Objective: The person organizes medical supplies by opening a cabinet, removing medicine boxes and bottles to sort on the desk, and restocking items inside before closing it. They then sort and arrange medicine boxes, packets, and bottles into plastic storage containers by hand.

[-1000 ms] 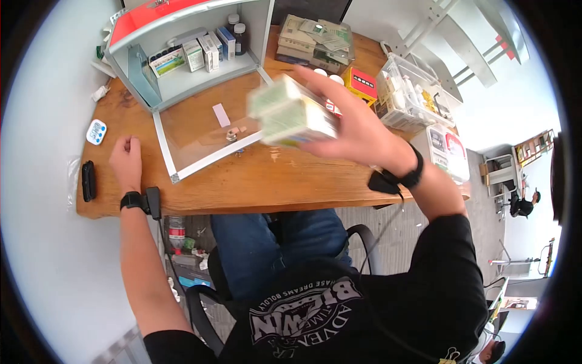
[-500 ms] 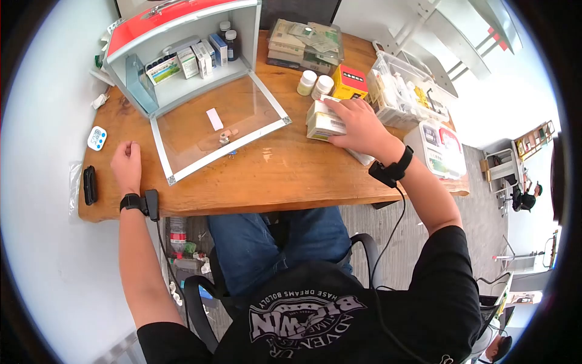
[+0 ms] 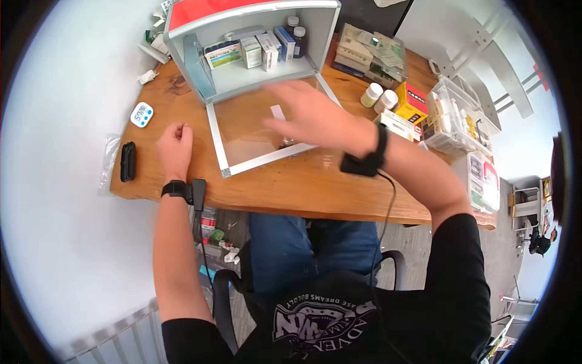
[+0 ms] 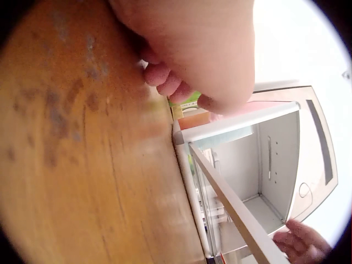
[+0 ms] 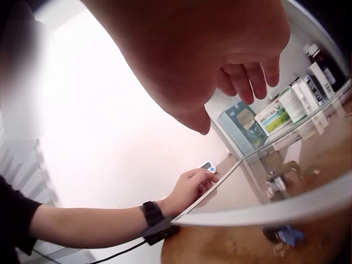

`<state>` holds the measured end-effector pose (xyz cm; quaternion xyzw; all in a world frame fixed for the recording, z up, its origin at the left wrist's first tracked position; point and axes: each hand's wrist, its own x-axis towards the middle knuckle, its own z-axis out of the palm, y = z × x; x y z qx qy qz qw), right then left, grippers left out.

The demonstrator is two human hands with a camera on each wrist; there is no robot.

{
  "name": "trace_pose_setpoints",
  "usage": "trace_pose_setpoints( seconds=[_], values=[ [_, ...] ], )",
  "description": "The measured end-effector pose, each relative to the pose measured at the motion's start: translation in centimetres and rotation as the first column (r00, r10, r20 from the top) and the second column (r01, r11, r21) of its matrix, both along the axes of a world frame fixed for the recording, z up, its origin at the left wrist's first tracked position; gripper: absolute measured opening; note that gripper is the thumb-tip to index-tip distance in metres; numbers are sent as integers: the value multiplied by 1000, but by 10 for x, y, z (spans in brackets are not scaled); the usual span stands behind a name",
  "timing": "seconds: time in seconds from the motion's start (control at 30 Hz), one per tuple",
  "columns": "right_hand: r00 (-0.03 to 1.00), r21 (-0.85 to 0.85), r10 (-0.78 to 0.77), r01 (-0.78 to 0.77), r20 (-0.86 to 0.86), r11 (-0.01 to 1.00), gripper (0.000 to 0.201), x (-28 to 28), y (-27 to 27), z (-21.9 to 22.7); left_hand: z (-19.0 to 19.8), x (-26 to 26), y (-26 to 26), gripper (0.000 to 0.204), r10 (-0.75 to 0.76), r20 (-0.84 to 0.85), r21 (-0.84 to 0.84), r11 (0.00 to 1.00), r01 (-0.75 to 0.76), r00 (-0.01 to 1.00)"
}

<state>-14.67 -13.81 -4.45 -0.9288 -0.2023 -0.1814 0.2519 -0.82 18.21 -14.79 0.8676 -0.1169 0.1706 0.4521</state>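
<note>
- The right hand (image 3: 315, 118) is held out over the clear door panel with a white frame (image 3: 260, 161), fingers reaching forward and thumb well apart, open wide around nothing.
- The left hand (image 3: 176, 145) rests on the wooden table (image 3: 291, 188) near its left side, fingers loosely curled and holding nothing.
- That clear panel lies flat at the mouth of the grey metal cabinet with a red top (image 3: 206, 13); a pale pink strip (image 3: 277, 112) and a small metallic piece (image 3: 287, 141) show within its frame, close by the right hand.
- Inside the cabinet, a white and green carton with a landscape picture (image 3: 222, 54), several upright white cartons (image 3: 251, 53), a blue and white carton (image 3: 284, 42) and dark bottles with white caps (image 3: 299, 43) stand in a row; a teal box (image 5: 242, 124) leans at one side. Their printing is too small to make out.
- Right of the panel sit two white-capped bottles (image 3: 371, 95), a yellow box with a red face and black characters (image 3: 412, 103) that I can't read, and a white carton (image 3: 397, 125) just beside it.
- Near the left hand are a white digital timer with blue buttons (image 3: 142, 114), its figures unclear, and a black oblong case (image 3: 128, 162).
- The person's black T-shirt (image 3: 339, 297) reads upside down from here: "DREAMS BOLDLY", "WIN", "TIME" and "ADVEN".
</note>
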Motion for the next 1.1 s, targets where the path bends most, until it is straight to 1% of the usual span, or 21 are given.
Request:
trace_pose_setpoints(
  seconds=[0.07, 0.13, 0.17, 0.23, 0.27, 0.33, 0.37, 0.43, 0.53, 0.57, 0.6, 0.67, 0.7, 0.77, 0.8, 0.9, 0.93, 1.0, 1.03, 1.07, 1.1],
  values=[
    [993, 161, 39, -20, -115, 987, 68, 58, 24, -2, 1, -1, 0, 25, 6, 36, -6, 1000, -6, 999],
    [992, 261, 51, -19, -117, 965, 71, 98, 51, 0, 8, -5, -4, 23, 6, -17, -46, 999, -7, 1000],
    [992, 267, 53, -20, -114, 963, 71, 117, 61, -4, 10, -6, -5, 23, 8, -15, -47, 999, -9, 1000],
    [996, 211, 76, -83, 42, 974, 74, 145, 77, -14, 10, -7, -4, 23, 13, -14, -42, 999, -14, 1000],
    [996, 210, 79, -87, 44, 974, 74, 152, 81, -17, 11, -7, -5, 23, 16, -12, -44, 999, -17, 1000],
    [997, 247, -79, 74, 9, 966, 73, 156, 88, -16, 11, -5, -5, 22, 22, -20, -52, 998, -23, 1000],
    [997, 246, -73, 69, 10, 967, 73, 156, 90, -16, 11, -6, -5, 22, 26, -32, -59, 998, -28, 999],
    [980, 287, -196, 200, -43, 937, 68, 150, 93, -12, 8, -4, -7, 22, 40, -20, -69, 997, -42, 999],
    [970, 368, -209, 242, -128, 898, 68, 157, 89, -7, 11, -8, -6, 22, 53, -9, -56, 997, -54, 999],
    [971, 382, -236, 231, -35, 895, 65, 164, 86, -15, 13, -9, -6, 22, 58, -17, -42, 997, -59, 998],
    [971, 385, -236, 229, -30, 894, 65, 164, 86, -13, 13, -8, -5, 22, 57, -11, -40, 998, -58, 998],
    [950, 384, -296, 313, -104, 869, 58, 164, 87, -8, 10, -6, -5, 23, 39, -33, -65, 997, -42, 999],
    [948, 375, -312, 310, -58, 874, 50, 174, 88, -14, 5, -3, -4, 23, 21, -28, -64, 998, -22, 999],
    [950, 391, -307, 303, -54, 869, 45, 178, 86, -13, -2, 2, 1, 25, 78, 21, -4, 997, -78, 997],
    [942, 401, -331, 323, -52, 857, 45, 175, 84, -11, -2, 1, 2, 25, 86, 27, 9, 996, -86, 996],
    [925, 614, -380, 285, 27, 736, 47, 140, 73, 7, -11, 12, 11, 26, 65, 32, 15, 998, -65, 997],
    [916, 603, -399, 303, 27, 738, 47, 123, 65, 13, -14, 14, 11, 26, 79, 26, 22, 997, -79, 997],
    [927, 753, -367, 188, 77, 631, 53, 88, 42, 22, -14, 14, 10, 26, 70, 4, 19, 997, -70, 998],
    [981, 838, -187, 139, -45, 528, 57, 69, 25, 24, -11, 12, 9, 26, 78, -12, 31, 997, -77, 997],
    [980, 854, -133, 196, -150, 482, 56, 40, 12, 34, -9, 10, 8, 26, 77, -20, 15, 997, -77, 997],
    [972, 852, -77, 234, -224, 469, 55, 11, -4, 42, -7, 10, 7, 26, 71, -15, 29, 997, -71, 997]
  ],
)
